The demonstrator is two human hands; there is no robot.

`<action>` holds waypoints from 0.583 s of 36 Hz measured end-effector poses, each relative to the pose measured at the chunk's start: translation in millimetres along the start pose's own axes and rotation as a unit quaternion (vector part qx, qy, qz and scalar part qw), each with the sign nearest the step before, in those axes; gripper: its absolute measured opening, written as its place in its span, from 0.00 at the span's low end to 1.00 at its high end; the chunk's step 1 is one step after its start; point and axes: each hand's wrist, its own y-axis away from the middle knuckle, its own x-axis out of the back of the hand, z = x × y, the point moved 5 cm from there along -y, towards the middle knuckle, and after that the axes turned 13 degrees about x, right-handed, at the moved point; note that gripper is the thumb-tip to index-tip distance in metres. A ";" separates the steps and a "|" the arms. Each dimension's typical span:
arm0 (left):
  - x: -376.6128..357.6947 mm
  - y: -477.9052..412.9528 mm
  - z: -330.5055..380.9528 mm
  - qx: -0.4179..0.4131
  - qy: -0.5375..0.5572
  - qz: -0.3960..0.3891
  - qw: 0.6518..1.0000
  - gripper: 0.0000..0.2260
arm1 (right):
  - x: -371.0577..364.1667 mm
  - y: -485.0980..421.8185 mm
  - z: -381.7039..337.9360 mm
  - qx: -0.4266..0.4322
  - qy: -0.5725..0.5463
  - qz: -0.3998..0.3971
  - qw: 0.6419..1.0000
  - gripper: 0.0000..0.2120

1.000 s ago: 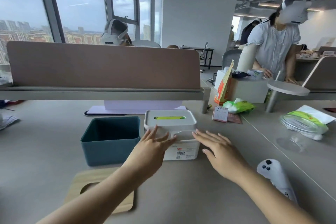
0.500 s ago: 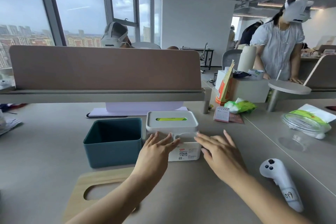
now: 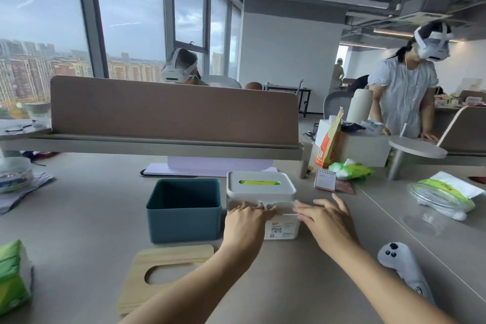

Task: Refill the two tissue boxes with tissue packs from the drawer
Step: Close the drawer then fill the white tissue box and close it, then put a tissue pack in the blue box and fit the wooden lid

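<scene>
Under our hands spreads the grey desk [image 3: 79, 231]. Just left of them stands the teal tissue box [image 3: 184, 221], open and empty, its wooden lid [image 3: 163, 271] flat in front. At our fingertips sits the white tissue box [image 3: 261, 192], lid on, green showing through the slot. Our left hand [image 3: 246, 223] and right hand [image 3: 326, 221] lie open against its front, gripping nothing. We judge we are seating this lid; next, the green tissue pack [image 3: 13, 276] far left goes into the teal box.
</scene>
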 end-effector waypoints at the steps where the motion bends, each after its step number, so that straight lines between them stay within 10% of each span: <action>1: 2.6 -0.1 -0.2 -0.004 0.002 0.001 1.000 0.23 | 1.9 -0.8 -1.7 -0.003 -0.004 -0.018 1.000 0.11; 21: 181.3 75.8 -194.4 -0.002 0.005 0.178 0.984 0.13 | 49.8 -63.9 -206.5 0.248 -0.192 0.055 0.948 0.14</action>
